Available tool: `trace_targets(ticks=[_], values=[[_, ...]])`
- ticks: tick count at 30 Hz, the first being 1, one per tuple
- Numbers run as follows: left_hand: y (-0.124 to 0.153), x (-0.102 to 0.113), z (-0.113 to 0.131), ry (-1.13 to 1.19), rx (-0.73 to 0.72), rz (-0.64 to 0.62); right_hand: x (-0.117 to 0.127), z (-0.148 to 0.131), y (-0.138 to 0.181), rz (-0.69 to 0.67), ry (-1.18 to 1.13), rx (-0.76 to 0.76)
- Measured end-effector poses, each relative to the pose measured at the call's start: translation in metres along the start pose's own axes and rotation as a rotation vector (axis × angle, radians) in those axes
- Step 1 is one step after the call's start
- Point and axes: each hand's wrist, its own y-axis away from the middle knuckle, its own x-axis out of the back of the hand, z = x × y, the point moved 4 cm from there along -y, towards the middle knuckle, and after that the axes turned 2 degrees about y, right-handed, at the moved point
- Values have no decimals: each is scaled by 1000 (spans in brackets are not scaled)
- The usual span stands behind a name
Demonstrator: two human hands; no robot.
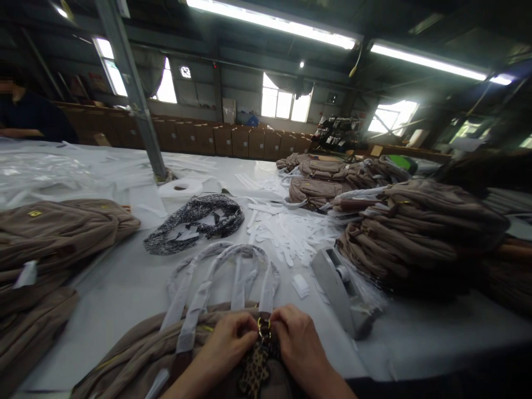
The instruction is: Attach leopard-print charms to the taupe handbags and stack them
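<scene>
A tan handbag (137,349) lies at the near edge of the table, its handles (224,277) wrapped in white paper. My left hand (228,341) and my right hand (297,338) meet at a gold ring clasp (264,328) on the bag's top. Both hands have fingers pinched closed around the clasp. A leopard-print piece (254,371) hangs from the clasp between my wrists.
Stacks of tan bags lie at the left (54,233) and right (419,233). A grey tape dispenser (341,288), white paper strips (286,227), a black-and-white patterned scarf (195,219) and a white tape roll (180,188) lie mid-table. A person in dark clothing (29,116) stands far left. Cardboard boxes (233,141) line the back.
</scene>
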Motion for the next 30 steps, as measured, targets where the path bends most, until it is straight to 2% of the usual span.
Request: trace_targets(ticks=[7, 13, 19, 24, 27, 30], values=[[3, -2, 2, 15, 11, 21, -17, 2, 0, -97, 425, 126], [3, -2, 3, -29, 1, 36, -23, -6, -1, -118, 462, 194], [5, -4, 2, -58, -66, 72, -20, -8, 1, -89, 284, 141], [8, 7, 16, -105, -82, 138, -8, -16, -2, -67, -118, 153], [10, 14, 24, -109, -88, 103, -5, -18, -6, -116, -299, 63], [11, 18, 26, -66, -70, 54, -7, -15, -9, -131, -370, -41]])
